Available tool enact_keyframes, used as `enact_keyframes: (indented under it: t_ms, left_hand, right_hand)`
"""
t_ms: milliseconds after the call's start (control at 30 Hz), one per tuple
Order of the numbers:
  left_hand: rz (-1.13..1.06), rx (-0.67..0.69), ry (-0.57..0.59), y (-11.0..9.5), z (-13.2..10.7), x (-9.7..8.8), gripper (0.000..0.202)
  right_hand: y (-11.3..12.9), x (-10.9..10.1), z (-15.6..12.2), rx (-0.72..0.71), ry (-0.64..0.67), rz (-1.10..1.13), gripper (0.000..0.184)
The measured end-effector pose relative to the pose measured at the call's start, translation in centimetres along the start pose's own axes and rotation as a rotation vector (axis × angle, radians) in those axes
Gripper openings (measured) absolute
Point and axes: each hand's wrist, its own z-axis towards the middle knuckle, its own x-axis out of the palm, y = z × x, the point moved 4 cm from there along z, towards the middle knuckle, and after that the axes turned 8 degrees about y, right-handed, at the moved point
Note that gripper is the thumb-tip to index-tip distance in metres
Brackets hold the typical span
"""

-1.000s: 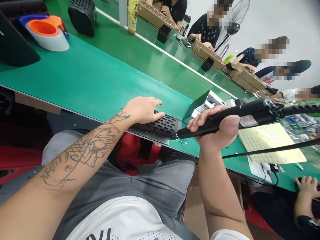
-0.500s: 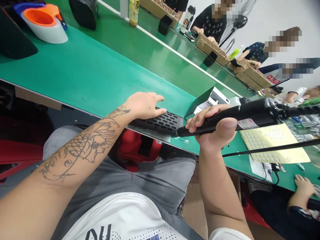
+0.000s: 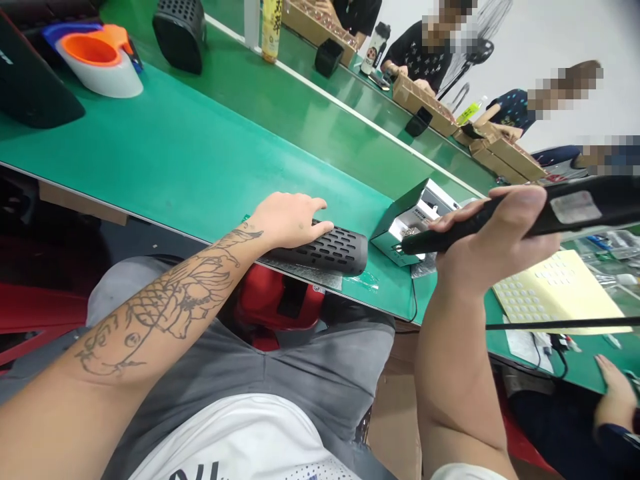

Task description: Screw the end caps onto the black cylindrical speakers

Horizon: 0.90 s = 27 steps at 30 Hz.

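My left hand [image 3: 295, 220] rests over a black speaker-like housing with slotted holes [image 3: 345, 250], which lies near the front edge of the green table. Thumb and forefinger show along its far side; the other fingers are partly hidden. A black electric screwdriver [image 3: 525, 217] with a pale label is wrapped in my right hand [image 3: 485, 247], raised above the table. Its narrow end points left, apart from the housing and in front of an open box [image 3: 420, 213]. Clear plastic film [image 3: 367, 281] lies beside the housing.
A yellow sheet of round stickers [image 3: 550, 290] lies at right, crossed by a black cord [image 3: 560, 325]. A co-worker's hand [image 3: 617, 383] is at the right edge. An orange-and-white holder [image 3: 100, 63] and a black speaker [image 3: 180, 33] stand at left. Co-workers sit across the table.
My right hand has moved right with the screwdriver, taking its tip away from the housing's end. My left hand and the housing stay almost in place.
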Motion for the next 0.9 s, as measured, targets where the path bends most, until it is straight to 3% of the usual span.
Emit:
enact_keyframes:
  t_ms: [167, 267, 367, 533, 633, 700, 800, 900]
  left_hand:
    - [-0.011, -0.007, 0.003, -0.1, -0.2, 0.2, 0.072]
    - [-0.018, -0.009, 0.009, -0.1, -0.2, 0.2, 0.072]
    - [-0.019, -0.012, 0.004, 0.0, -0.2, 0.2, 0.072]
    - [-0.022, -0.005, 0.004, 0.0, -0.1, 0.3, 0.072]
    - [-0.026, 0.001, -0.001, 0.0, -0.1, 0.3, 0.071]
    - [-0.027, 0.006, -0.001, 0.0, -0.1, 0.3, 0.071]
    - [-0.034, 0.013, 0.0, 0.0, -0.1, 0.4, 0.072]
    - [-0.04, 0.015, -0.007, 0.0, -0.1, 0.4, 0.073]
  right_hand:
    - [-5.1, -2.7, 3.5, 0.095, -0.179, -0.298, 0.022]
    - [-7.4, -3.7, 3.5, 0.148, -0.205, -0.342, 0.028]
    - [-7.8, -3.9, 2.8, 0.139, -0.172, -0.347, 0.036]
    - [-5.7, -3.1, 1.8, 0.121, -0.124, -0.262, 0.03]
    - [-2.8, -2.2, 1.0, 0.095, -0.113, -0.126, 0.023]
    - [-0.3, -1.3, 0.2, 0.093, -0.086, -0.006, 0.028]
    - [3.1, 0.9, -1.4, 0.164, 0.064, 0.219, 0.045]
    - [4.9, 3.9, -3.6, 0.23, 0.267, 0.373, 0.049]
